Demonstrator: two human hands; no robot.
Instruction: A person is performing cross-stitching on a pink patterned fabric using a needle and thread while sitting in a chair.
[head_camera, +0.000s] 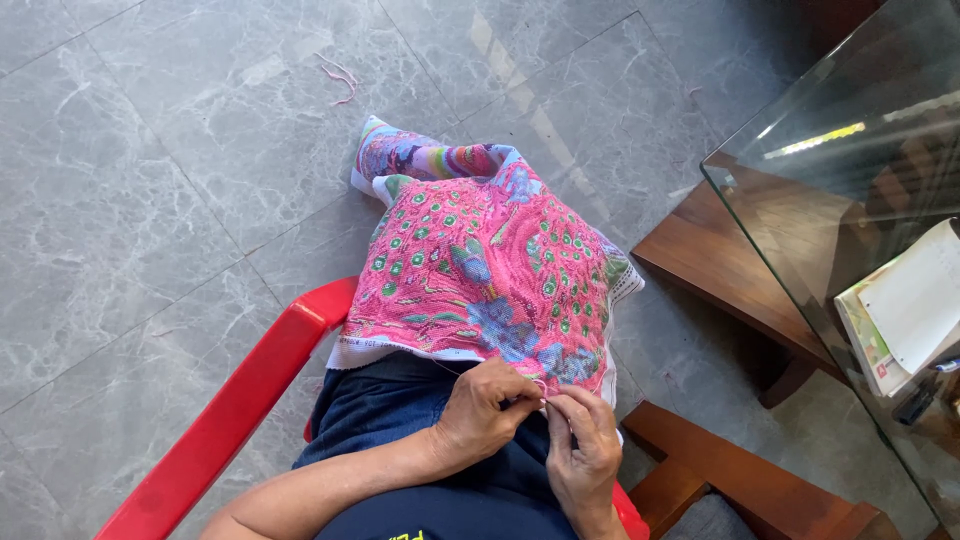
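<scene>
My embroidered cloth (480, 270) looked woven and matt, thick with pink stitching. The chair arm (240, 400) was glossy red plastic, and the floor (150, 200) was smooth polished grey stone. Beside me the table (850, 130) had a shiny glass top over varnished wood.

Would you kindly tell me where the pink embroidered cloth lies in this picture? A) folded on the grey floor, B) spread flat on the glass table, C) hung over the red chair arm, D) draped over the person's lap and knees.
D: the pink embroidered cloth drapes over the knees, its near edge by the left hand and right hand, which pinch a pink thread.
</scene>
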